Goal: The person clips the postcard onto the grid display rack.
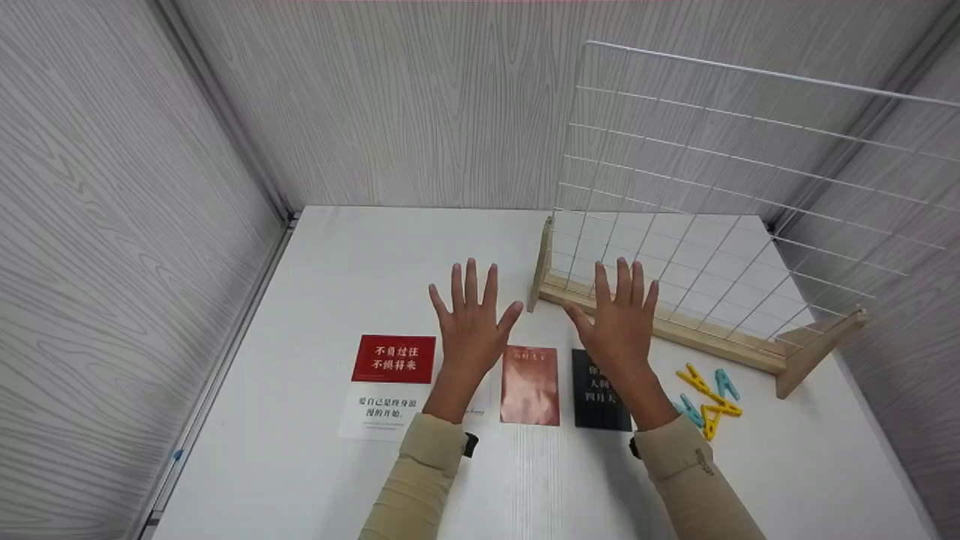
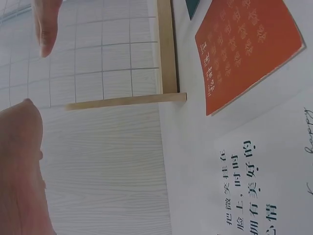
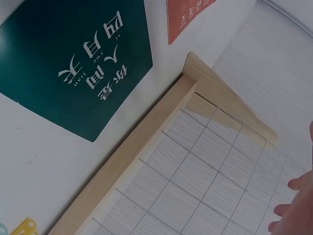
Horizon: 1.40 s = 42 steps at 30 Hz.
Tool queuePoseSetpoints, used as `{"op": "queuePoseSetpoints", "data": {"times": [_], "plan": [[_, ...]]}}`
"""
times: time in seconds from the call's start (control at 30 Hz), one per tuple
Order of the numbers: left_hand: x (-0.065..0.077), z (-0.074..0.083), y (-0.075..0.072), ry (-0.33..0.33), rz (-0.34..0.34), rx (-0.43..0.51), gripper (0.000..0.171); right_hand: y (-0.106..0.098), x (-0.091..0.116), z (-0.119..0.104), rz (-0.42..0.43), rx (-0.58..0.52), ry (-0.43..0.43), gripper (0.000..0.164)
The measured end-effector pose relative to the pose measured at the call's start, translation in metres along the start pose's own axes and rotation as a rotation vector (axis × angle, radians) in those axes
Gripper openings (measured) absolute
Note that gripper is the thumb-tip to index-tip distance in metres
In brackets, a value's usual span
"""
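Both hands are held over the white table with fingers straight and spread, holding nothing. My left hand [image 1: 472, 334] hovers between a red-and-white card [image 1: 394, 360] and an orange-red card [image 1: 529, 386]. A white card [image 2: 254, 186] with dark lettering lies below it, mostly covered in the head view. My right hand [image 1: 619, 330] is above a dark green card [image 3: 93, 63] with white characters, hiding part of it in the head view. Beyond the right hand stands a white wire grid [image 1: 675, 195] on a wooden base [image 1: 712, 341].
Several yellow clothespins [image 1: 697, 380] and light-blue clothespins [image 1: 726, 384] lie right of the green card, before the grid's right wooden foot [image 1: 817, 352]. Wood-grain panels [image 1: 420, 105] enclose the table [image 1: 285, 465] at the back and sides.
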<state>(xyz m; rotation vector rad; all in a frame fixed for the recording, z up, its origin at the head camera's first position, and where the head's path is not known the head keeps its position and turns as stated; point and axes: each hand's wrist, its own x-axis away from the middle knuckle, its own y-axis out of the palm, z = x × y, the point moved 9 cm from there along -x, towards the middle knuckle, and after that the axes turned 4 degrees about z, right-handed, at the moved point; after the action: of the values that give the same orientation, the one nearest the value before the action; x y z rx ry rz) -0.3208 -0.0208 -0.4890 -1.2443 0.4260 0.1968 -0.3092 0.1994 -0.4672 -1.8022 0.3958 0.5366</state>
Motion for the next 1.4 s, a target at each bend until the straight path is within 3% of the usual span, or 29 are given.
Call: {"op": "queuePoseSetpoints", "data": {"times": [0.23, 0.37, 0.63, 0.93, 1.2, 1.4], "plan": [[0.008, 0.008, -0.006, 0.038, 0.071, 0.037, 0.064, -0.022, 0.012, 0.017, 0.048, -0.09, 0.03, 0.065], [0.012, 0.013, -0.007, 0.067, 0.117, 0.092, 0.056, -0.035, 0.025, 0.04, 0.061, -0.142, 0.108, 0.06], [0.008, 0.015, -0.002, 0.072, 0.145, 0.23, 0.046, -0.066, 0.047, 0.088, 0.114, -0.211, 0.236, 0.056], [-0.013, 0.013, 0.017, 0.017, 0.071, 0.429, 0.043, -0.096, 0.071, 0.151, 0.145, -0.32, 0.398, 0.051], [-0.039, 0.017, 0.035, -0.027, 0.012, 0.574, 0.043, -0.112, 0.097, 0.216, 0.173, -0.343, 0.638, 0.053], [-0.055, 0.03, 0.041, -0.032, -0.023, 0.63, 0.045, -0.12, 0.113, 0.257, 0.238, -0.346, 0.797, 0.057]]}}
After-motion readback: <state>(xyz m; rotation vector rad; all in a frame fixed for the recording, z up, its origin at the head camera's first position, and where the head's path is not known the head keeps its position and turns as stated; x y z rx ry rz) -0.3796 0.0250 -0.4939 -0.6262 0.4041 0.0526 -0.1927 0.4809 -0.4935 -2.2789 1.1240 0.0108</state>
